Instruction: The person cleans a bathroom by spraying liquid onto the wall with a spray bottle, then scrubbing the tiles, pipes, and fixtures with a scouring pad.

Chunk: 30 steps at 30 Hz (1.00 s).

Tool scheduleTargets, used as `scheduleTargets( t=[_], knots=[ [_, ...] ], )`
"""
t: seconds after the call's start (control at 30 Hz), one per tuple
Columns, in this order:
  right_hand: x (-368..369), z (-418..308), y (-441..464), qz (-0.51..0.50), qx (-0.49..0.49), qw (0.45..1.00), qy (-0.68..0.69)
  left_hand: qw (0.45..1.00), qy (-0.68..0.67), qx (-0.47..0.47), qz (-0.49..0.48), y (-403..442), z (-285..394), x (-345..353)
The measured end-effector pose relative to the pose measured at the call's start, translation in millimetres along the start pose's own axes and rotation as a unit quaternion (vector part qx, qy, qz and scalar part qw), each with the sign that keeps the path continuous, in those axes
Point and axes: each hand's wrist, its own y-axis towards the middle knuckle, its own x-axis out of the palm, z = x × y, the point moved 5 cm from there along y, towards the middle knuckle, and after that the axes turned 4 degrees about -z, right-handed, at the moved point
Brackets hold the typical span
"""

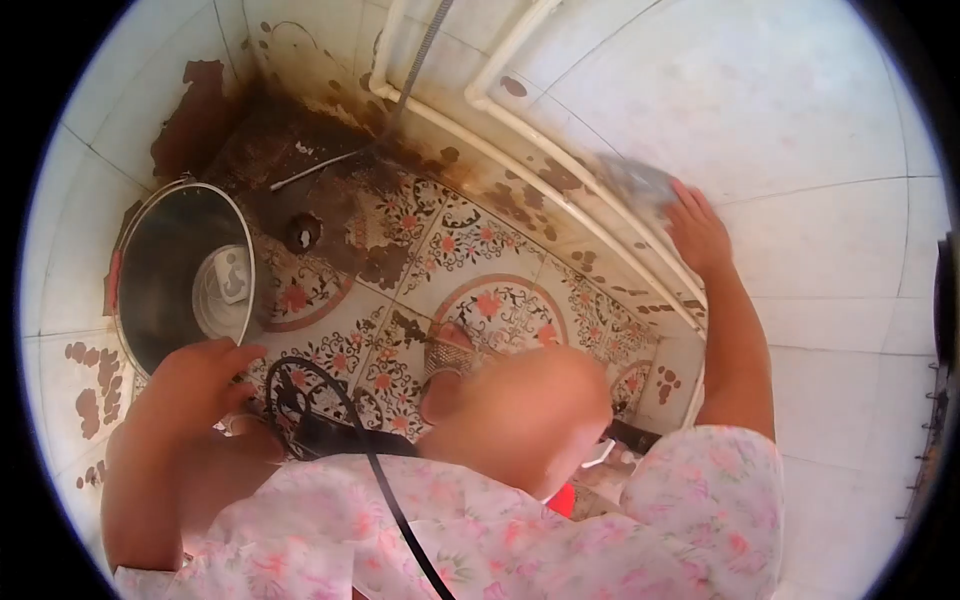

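My right hand (697, 228) reaches out to the white tiled wall, just above the pipes. Its fingers press on a grey cloth-like piece (640, 182) that is smeared by motion and lies against the tiles. Low on the left, my left hand (208, 382) is beside the near rim of a dark metal bucket (185, 300). Its fingers are loosely bent and apart, with nothing seen in them. Inside the bucket sits a clear round container (207, 298) with a white piece (232, 274) by it.
Two cream pipes (560, 205) run along the base of the stained wall. A flexible grey hose (420, 65) hangs down at the back, near a thin rod (310, 172). A drain hole (303, 232) opens in the patterned floor (480, 245). A black cable (375, 460) loops before me.
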Motion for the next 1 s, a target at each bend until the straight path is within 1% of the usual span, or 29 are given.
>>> scheduleTargets(
  t=[0.03,0.1,0.17,0.23,0.3,0.37,0.4,0.47,0.5,0.53,0.57,0.6,0.63,0.67,0.7,0.77,0.8,0.87,0.9,0.97,1.0],
  knots=[
    [-0.3,9.4,-27.4,-0.044,0.04,0.998,0.013,1.0,-0.008,0.01,0.015,-1.4,1.0,-0.2],
    [0.6,17.7,-45.9,-0.044,0.047,0.998,-0.004,1.0,-0.024,0.014,0.004,-4.3,-1.9,4.1],
    [-2.0,15.4,-41.3,-0.042,0.059,0.997,-0.015,0.999,-0.034,0.016,-0.008,-5.6,-7.5,5.1],
    [-13.3,-2.4,16.9,0.029,0.017,0.997,0.068,0.999,0.009,0.017,-0.03,-2.8,-11.4,13.6],
    [-17.2,-30.5,90.1,0.07,-0.055,0.995,0.042,1.0,-0.01,0.006,-0.027,5.8,-12.7,18.7],
    [-11.8,-59.1,155.5,0.126,-0.091,0.986,0.067,0.999,-0.03,-0.009,-0.025,14.2,-13.1,18.5],
    [-16.9,-76.7,172.5,0.133,-0.096,0.984,0.071,1.0,-0.016,-0.013,-0.023,17.8,-8.3,16.9],
    [-27.1,-101.9,199.3,0.12,-0.051,0.991,0.04,0.999,0.001,-0.027,-0.027,18.3,-4.6,15.4],
    [-26.1,-97.5,188.6,0.161,-0.049,0.981,0.098,0.999,0.023,-0.023,-0.02,17.0,-3.9,14.3],
    [-17.0,-91.7,176.9,0.129,-0.069,0.987,0.064,0.999,0.043,-0.016,-0.014,14.2,-4.1,14.7],
    [-6.6,-80.5,160.7,0.092,-0.088,0.992,0.025,1.0,0.028,-0.009,-0.006,11.6,-8.0,16.1],
    [7.4,-67.1,137.2,0.042,-0.086,0.995,0.022,1.0,0.024,-0.005,-0.01,9.9,-7.8,16.5],
    [10.8,-57.8,107.6,0.02,-0.089,0.996,0.007,1.0,0.009,-0.018,-0.008,7.6,-8.5,12.8],
    [16.9,-49.2,79.3,-0.021,-0.062,0.998,0.0,0.999,-0.006,-0.031,-0.005,6.6,-10.4,10.3],
    [24.2,-42.3,51.0,-0.062,-0.036,0.997,-0.009,1.0,-0.011,-0.023,-0.006,6.2,-11.2,11.6],
    [41.1,-33.5,-1.8,-0.111,0.037,0.993,0.023,1.0,-0.002,-0.012,0.012,2.9,-15.2,10.2],
    [46.8,-39.4,-23.9,-0.11,0.037,0.993,0.023,1.0,-0.002,-0.013,0.012,-0.9,-17.7,9.9],
    [56.3,-37.6,-50.9,-0.088,0.132,0.987,0.006,1.0,0.013,0.016,0.017,-5.9,-16.6,9.2],
    [61.0,-42.5,-43.6,-0.089,0.131,0.987,0.006,1.0,0.012,0.016,0.017,-6.2,-16.2,8.6],
    [57.9,-57.7,-19.3,0.035,0.174,0.981,0.075,1.0,-0.003,0.006,0.013,-5.5,-14.1,8.6],
    [48.6,-63.3,4.0,0.091,0.163,0.98,0.072,1.0,-0.003,0.004,0.009,-4.2,-14.0,9.7]
  ],
)
